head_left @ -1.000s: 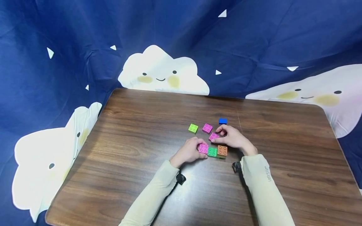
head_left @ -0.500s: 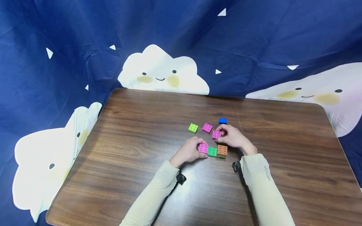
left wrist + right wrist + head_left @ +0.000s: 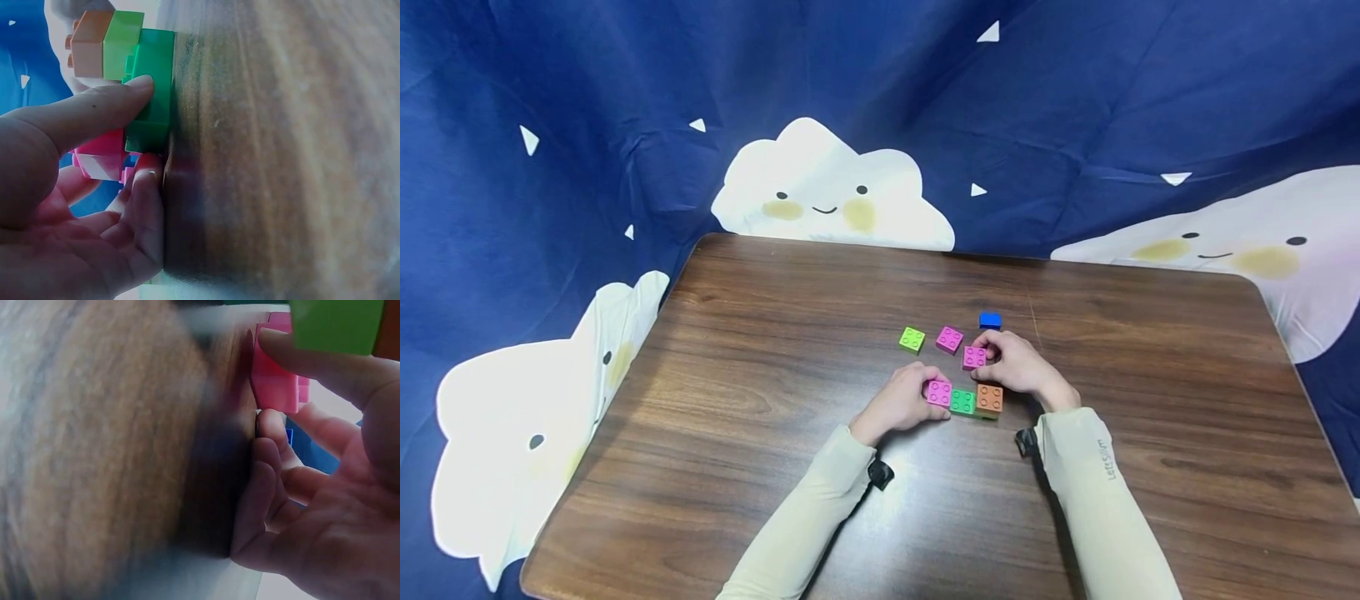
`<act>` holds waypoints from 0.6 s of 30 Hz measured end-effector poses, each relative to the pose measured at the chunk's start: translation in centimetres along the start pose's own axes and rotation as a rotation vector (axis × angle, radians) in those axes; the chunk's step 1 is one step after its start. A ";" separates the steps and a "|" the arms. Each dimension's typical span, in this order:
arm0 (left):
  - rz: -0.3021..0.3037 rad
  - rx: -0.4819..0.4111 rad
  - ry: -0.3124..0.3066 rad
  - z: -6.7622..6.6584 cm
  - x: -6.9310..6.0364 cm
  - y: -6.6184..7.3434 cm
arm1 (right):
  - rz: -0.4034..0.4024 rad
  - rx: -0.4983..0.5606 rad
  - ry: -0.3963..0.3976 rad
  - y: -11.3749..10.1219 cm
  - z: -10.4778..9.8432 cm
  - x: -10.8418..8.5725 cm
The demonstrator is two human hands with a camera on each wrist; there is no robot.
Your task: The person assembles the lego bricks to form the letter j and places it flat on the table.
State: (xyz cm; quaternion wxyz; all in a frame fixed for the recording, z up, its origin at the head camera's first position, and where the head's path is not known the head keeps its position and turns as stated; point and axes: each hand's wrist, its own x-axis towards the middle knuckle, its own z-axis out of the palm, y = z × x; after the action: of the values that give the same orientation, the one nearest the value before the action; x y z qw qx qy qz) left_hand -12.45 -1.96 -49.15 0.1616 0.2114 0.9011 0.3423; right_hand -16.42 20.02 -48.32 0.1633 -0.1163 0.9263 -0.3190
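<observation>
My left hand (image 3: 901, 402) holds a toy-brick assembly on the table. Its long green brick (image 3: 156, 87) lies at the bottom, with my thumb across its side and fingers behind. At the left end of the green brick sits a pink brick (image 3: 939, 392). The right end carries a lime brick (image 3: 123, 45) topped by an orange brick (image 3: 989, 397). Just beyond the assembly, my right hand (image 3: 1018, 364) pinches a separate pink brick (image 3: 973, 357) between thumb and fingers. That pink brick (image 3: 275, 375) is low against the tabletop in the right wrist view.
Farther back lie a loose lime brick (image 3: 912, 339), a darker pink brick (image 3: 949, 339) and a blue brick (image 3: 990, 320), the blue one just past my right fingers. The wooden table (image 3: 760, 350) ends at a blue curtain (image 3: 1000, 108) with cloud faces.
The pink brick in my right hand has shifted slightly right and away, turning from slanted to square by half a second ago. My left hand and the assembly have stayed put.
</observation>
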 end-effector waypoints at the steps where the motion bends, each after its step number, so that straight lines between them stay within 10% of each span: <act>1: 0.001 0.001 0.001 0.0 0.0 0.0 | 0.001 -0.001 0.001 0.0 0.0 0.0; 18: 0.008 0.002 0.000 0.1 0.0 -0.2 | 0.012 0.043 0.002 0.4 -0.2 0.0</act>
State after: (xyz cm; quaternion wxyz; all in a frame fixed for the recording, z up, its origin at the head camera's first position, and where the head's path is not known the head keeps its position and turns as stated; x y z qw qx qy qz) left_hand -12.48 -2.03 -49.31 0.1601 0.2152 0.9005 0.3422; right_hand -16.52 20.45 -48.40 0.1667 -0.1070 0.9201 -0.3378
